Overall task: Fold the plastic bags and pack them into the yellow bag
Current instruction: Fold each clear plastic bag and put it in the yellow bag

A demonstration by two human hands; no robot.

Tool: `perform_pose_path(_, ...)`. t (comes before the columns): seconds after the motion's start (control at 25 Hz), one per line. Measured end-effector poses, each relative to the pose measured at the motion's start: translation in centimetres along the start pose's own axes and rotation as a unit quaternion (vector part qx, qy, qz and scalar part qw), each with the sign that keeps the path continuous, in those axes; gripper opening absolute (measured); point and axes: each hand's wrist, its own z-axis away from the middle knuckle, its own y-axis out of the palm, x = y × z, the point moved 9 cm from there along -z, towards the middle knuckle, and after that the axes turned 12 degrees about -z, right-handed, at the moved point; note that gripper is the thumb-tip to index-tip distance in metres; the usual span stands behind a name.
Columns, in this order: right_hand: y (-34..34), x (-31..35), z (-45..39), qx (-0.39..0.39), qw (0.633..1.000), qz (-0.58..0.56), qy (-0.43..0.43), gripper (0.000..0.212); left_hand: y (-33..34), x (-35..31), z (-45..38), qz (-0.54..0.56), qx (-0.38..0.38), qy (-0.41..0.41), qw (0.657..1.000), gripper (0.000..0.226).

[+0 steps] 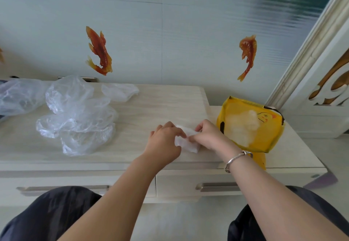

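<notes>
A small folded clear plastic bag lies on the pale wooden cabinet top between my two hands. My left hand pinches its left side. My right hand, with a silver bangle on the wrist, pinches its right side with curled fingers. Just to the right lies the yellow bag with a duck print, a pale see-through window showing white plastic inside. Several loose crumpled clear plastic bags lie on the left part of the top, and one more clear bag lies near the back.
The cabinet stands against a pale wall with orange fish stickers. Two drawers with metal handles face my knees. A white carved door frame rises at the right. Another clear bag lies at the far left edge.
</notes>
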Motion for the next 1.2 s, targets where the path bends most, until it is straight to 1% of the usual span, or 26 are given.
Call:
perform_pose_path(0.08,-0.5,-0.3,0.4,0.021,0.988,-0.146,0.038,0.021,-0.3,-1.0,-0.1,-0.017,-0.007,0.017,1.000,0.041)
perform_pose_path(0.12,-0.8,-0.4,0.6,0.028,0.973,-0.223,0.053,0.017,-0.6,-1.5,-0.2,-0.009,-0.023,0.023,0.999,0.037)
perform_pose_path(0.16,-1.3,-0.4,1.0,0.034,0.954,-0.291,0.060,0.014,-1.2,-2.2,-0.3,0.013,-0.052,0.027,0.998,0.028)
perform_pose_path(0.2,-1.9,-0.3,1.3,0.040,0.936,-0.344,0.060,0.017,-1.7,-2.5,-0.5,0.058,-0.075,0.014,0.995,0.016)
perform_pose_path(0.24,-2.8,-0.2,1.8,0.041,0.924,-0.377,0.054,0.025,-1.9,-2.6,-0.8,0.129,-0.081,-0.009,0.988,0.011)
perform_pose_path(0.28,-3.9,-0.2,2.1,0.036,0.922,-0.382,0.042,0.034,-1.7,-2.4,-1.1,0.212,-0.062,-0.043,0.974,0.018)
perform_pose_path(0.32,-5.1,-0.1,2.3,0.032,0.932,-0.359,0.026,0.040,-1.2,-2.4,-1.4,0.298,-0.027,-0.073,0.951,0.024)
perform_pose_path(0.36,-6.3,-0.2,2.5,0.028,0.946,-0.323,0.008,0.040,-0.7,-2.8,-1.6,0.365,0.014,-0.093,0.926,0.025)
perform_pose_path(0.4,-7.2,-0.3,2.7,0.028,0.954,-0.297,-0.011,0.037,-0.2,-3.5,-1.7,0.407,0.054,-0.100,0.906,0.023)
perform_pose_path(0.48,-8.1,-0.4,3.0,0.039,0.952,-0.301,-0.046,0.026,0.4,-5.2,-1.6,0.442,0.119,-0.076,0.886,0.018)
perform_pose_path(0.56,-8.5,-1.0,3.0,0.032,0.942,-0.329,-0.059,0.027,1.3,-7.0,-1.7,0.443,0.153,-0.047,0.882,0.017)
perform_pose_path(0.64,-9.4,-2.2,2.4,-0.013,0.947,-0.319,-0.048,0.032,2.4,-7.8,-2.4,0.413,0.159,-0.047,0.896,0.016)
perform_pose_path(0.76,-13.1,-5.0,1.0,-0.160,0.961,-0.222,-0.020,0.032,3.4,-7.4,-3.9,0.299,0.090,-0.078,0.947,0.010)
perform_pose_path(0.8,-14.1,-5.8,0.5,-0.197,0.961,-0.195,-0.014,0.032,3.6,-7.4,-4.3,0.253,0.068,-0.078,0.962,0.011)
perform_pose_path(0.84,-14.7,-6.6,-0.3,-0.218,0.959,-0.178,-0.007,0.034,3.9,-7.8,-4.6,0.214,0.059,-0.069,0.973,0.013)
perform_pose_path(0.92,-14.6,-7.8,-2.1,-0.227,0.961,-0.156,-0.002,0.036,4.9,-9.0,-5.0,0.165,0.080,-0.052,0.982,0.020)
perform_pose_path(1.0,-13.9,-7.8,-3.5,-0.228,0.966,-0.117,-0.028,0.034,5.9,-9.7,-5.1,0.158,0.113,-0.053,0.980,0.028)
perform_pose_path(1.08,-12.7,-7.7,-4.8,-0.227,0.971,-0.059,-0.053,0.033,6.4,-9.9,-5.4,0.152,0.123,-0.056,0.979,0.032)
perform_pose_path(1.16,-11.6,-7.9,-5.3,-0.231,0.970,0.053,-0.059,0.037,7.1,-9.9,-5.9,0.150,0.134,-0.052,0.978,0.034)
perform_pose_path(1.2,-11.3,-7.9,-5.2,-0.244,0.959,0.131,-0.062,0.040,7.5,-9.9,-6.1,0.148,0.136,-0.049,0.978,0.034)
